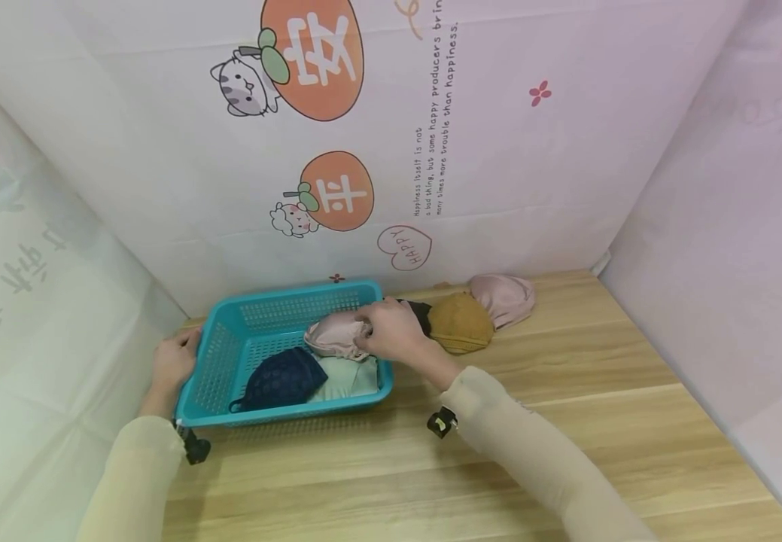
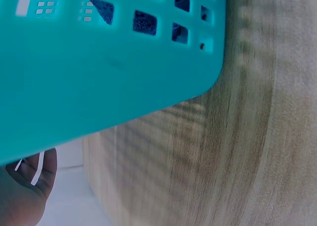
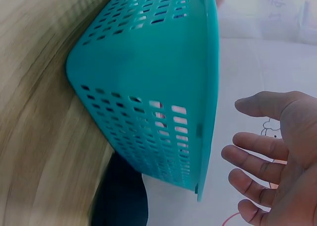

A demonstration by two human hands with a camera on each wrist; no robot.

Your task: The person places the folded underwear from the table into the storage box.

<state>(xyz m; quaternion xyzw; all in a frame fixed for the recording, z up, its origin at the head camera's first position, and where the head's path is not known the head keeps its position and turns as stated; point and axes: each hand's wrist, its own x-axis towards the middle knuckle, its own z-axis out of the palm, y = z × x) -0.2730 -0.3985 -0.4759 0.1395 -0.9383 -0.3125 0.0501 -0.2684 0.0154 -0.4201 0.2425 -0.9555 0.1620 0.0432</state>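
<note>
White printed cloth point(image 1: 499, 181) encloses the station at the back and on both sides. Below it, a pale wood-grain desk point(image 1: 540, 444) runs up to the back cloth; its right edge slants along the right-hand cloth. Open room extends in front of the basket and on the right half of the desk; at the back and left, the cloth stands near the rim.

Teal rectangular perforated plastic basket point(image 1: 223, 369): located left of centre. Both wrist views show its outer walls, unseen from the head; the left wrist view shows dark blue fabric through the holes.

Inside, front: navy blue cup-shaped garment point(image 1: 282, 376), beside folded mint-green fabric point(image 1: 350, 379). Behind these, inside: pale pink cup-shaped garment point(image 1: 335, 335). Outside, right of the basket: mustard-yellow garment point(image 1: 461, 324), dusty-pink garment point(image 1: 503, 296) and black fabric point(image 1: 421, 313), partly hidden.

Right hand point(image 1: 394, 329): over the right rim, fingertips at the pale pink garment. The right wrist view shows its grip spread, thumb apart from the fingers point(image 3: 255, 162); contact cannot be confirmed.

Left hand point(image 1: 174, 361): at the left rim, fingers bent; whether its grip pinches the rim cannot be told.
</note>
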